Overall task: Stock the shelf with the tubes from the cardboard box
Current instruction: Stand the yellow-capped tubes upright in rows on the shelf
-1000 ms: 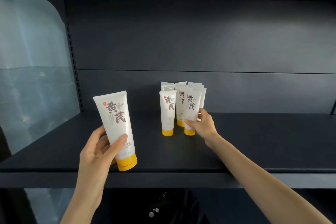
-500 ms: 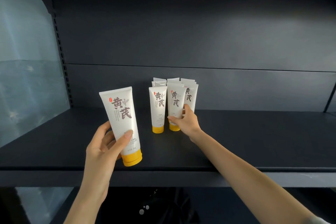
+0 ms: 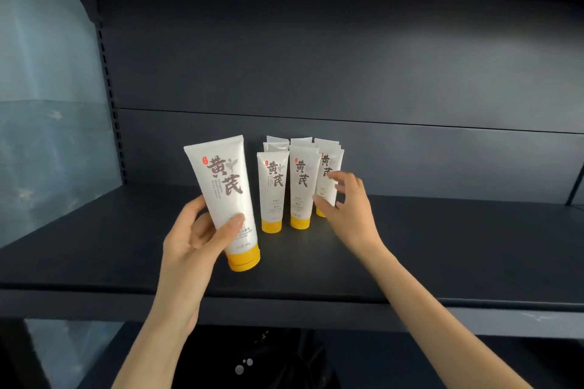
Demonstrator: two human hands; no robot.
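One white tube (image 3: 225, 189), printed with large brown characters and closed by a yellow cap (image 3: 244, 260) at its lower end, is gripped by the left hand (image 3: 192, 240) over the front of the dark shelf (image 3: 442, 262). Several matching tubes (image 3: 273, 189) are stood cap-down in a cluster mid-shelf. The right hand (image 3: 347, 215) is held loose-fingered beside them, grasping nothing.

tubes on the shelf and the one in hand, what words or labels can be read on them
"黄芪": large brown characters on the held tube, gripped by the left hand.
"黄芪": on the left front tube.
"黄芪": on the middle front tube.
"黄" plus part of a second character: on the right front tube, partly behind the right hand.
Red seal, vertical Latin line and lower small print: too blurred to read.
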